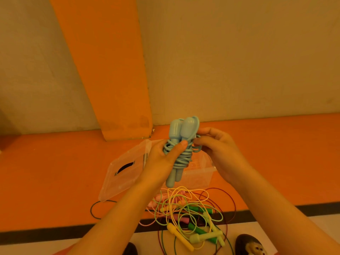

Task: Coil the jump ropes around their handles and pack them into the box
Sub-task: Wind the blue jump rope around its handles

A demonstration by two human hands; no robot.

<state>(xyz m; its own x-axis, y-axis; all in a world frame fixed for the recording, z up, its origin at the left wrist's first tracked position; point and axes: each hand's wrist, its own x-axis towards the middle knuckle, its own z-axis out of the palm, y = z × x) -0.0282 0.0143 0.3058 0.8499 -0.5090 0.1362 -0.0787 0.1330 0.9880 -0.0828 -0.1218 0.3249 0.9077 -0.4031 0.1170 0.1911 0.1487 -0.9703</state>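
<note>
Above clear box (pixel 198 173), both hands grip coiled blue jump rope (pixel 181 150).

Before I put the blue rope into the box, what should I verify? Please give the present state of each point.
1. The blue jump rope wound around its handles: ok.
2. The left hand grips the bundle: ok.
3. Loose end secured where the right hand pinches the cord: cannot tell.
4. The box open, lid beside it: ok.
5. Free room inside the box: cannot tell, hands hide it.
6. The remaining ropes coiled: not ok, tangled.
</note>
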